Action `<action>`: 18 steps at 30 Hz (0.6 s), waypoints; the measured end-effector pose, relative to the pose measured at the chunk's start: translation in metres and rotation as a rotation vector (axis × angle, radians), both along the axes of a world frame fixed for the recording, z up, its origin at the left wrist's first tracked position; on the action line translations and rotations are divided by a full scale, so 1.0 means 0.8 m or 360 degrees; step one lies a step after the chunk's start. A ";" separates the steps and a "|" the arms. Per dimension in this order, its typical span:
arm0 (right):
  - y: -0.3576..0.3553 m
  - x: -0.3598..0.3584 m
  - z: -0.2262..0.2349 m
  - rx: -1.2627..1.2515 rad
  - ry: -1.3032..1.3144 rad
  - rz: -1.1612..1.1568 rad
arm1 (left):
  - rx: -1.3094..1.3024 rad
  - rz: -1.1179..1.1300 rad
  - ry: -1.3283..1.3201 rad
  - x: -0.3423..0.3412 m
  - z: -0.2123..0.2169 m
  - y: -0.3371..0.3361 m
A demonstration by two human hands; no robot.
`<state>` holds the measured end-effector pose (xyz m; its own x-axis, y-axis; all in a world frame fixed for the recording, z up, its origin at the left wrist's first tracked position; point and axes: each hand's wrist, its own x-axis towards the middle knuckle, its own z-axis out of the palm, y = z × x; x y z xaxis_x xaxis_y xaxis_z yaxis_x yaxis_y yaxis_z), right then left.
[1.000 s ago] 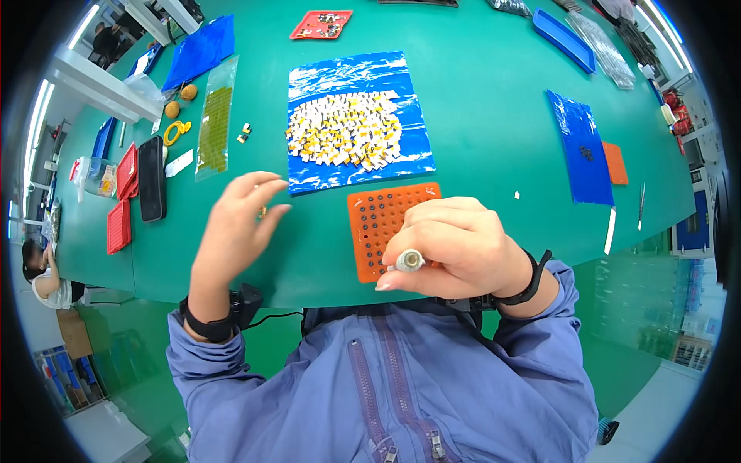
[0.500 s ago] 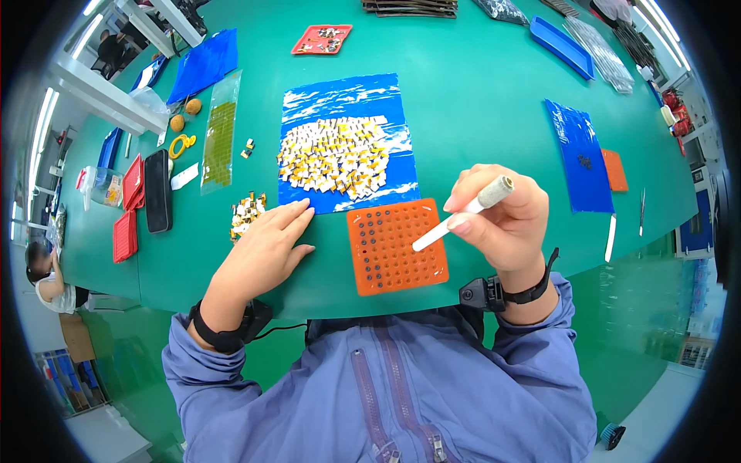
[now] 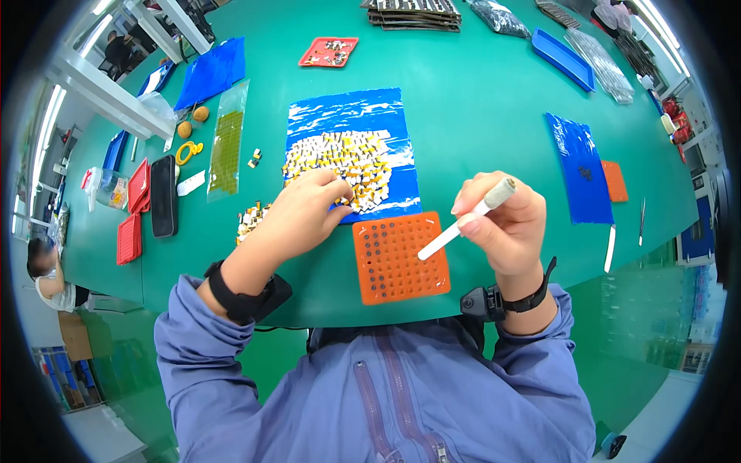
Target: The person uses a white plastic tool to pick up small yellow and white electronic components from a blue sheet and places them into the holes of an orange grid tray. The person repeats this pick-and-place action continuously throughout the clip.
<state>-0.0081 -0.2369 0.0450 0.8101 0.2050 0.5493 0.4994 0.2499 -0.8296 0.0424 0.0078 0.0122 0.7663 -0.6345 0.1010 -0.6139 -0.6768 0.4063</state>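
Note:
My right hand (image 3: pixel 509 224) grips a white pen-like stick (image 3: pixel 440 241) with a grey-tan wrapped upper end. Its lower tip points at an orange square plate (image 3: pixel 405 292) with rows of round holes. Small dark round pieces sit in the plate's left columns. My left hand (image 3: pixel 305 212) reaches onto the lower edge of a pile of small white-and-yellow parts (image 3: pixel 340 158). Its thumb and fingers close around a small part there, mostly hidden by the fingers. Under the pile lies a blue sheet (image 3: pixel 347 108).
More small parts (image 3: pixel 251 220) lie beside my left wrist. Leftward are a clear bag with an olive-green sheet (image 3: pixel 226 147), a black case (image 3: pixel 164 197) and red trays (image 3: pixel 129 239). A red tray (image 3: pixel 328 52) stands farther back. Rightward lie another blue sheet (image 3: pixel 575 166) and tweezers (image 3: pixel 642 220).
My left hand has moved up and right from the table onto the pile, its fingers curling in. My right hand still holds the stick over the plate. The view has shifted slightly.

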 end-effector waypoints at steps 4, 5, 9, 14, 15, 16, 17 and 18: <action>-0.002 0.000 0.000 -0.0071 0.0002 -0.0022 | -0.0164 -0.0036 -0.0057 0.013 -0.022 -0.013; -0.002 0.001 0.001 -0.0096 -0.0019 -0.0036 | -0.0162 -0.0048 -0.0038 0.015 -0.023 -0.014; -0.002 0.001 -0.001 -0.0143 -0.0108 -0.0073 | -0.0190 -0.0075 0.0040 0.017 -0.024 -0.015; -0.003 0.001 0.001 -0.0135 -0.0142 -0.0092 | -0.0235 0.0176 0.0388 0.017 -0.010 -0.009; -0.003 0.002 0.001 -0.0124 -0.0150 -0.0096 | -0.0301 0.0236 0.0450 0.017 -0.007 -0.008; -0.003 0.002 0.001 -0.0134 -0.0132 -0.0094 | -0.0366 0.0296 0.0512 0.016 -0.003 -0.006; -0.003 0.002 0.002 -0.0143 -0.0113 -0.0092 | -0.0431 0.0358 0.0573 0.014 0.001 -0.005; -0.003 0.002 0.003 -0.0155 -0.0097 -0.0092 | -0.0447 0.0369 0.0630 0.013 0.008 -0.005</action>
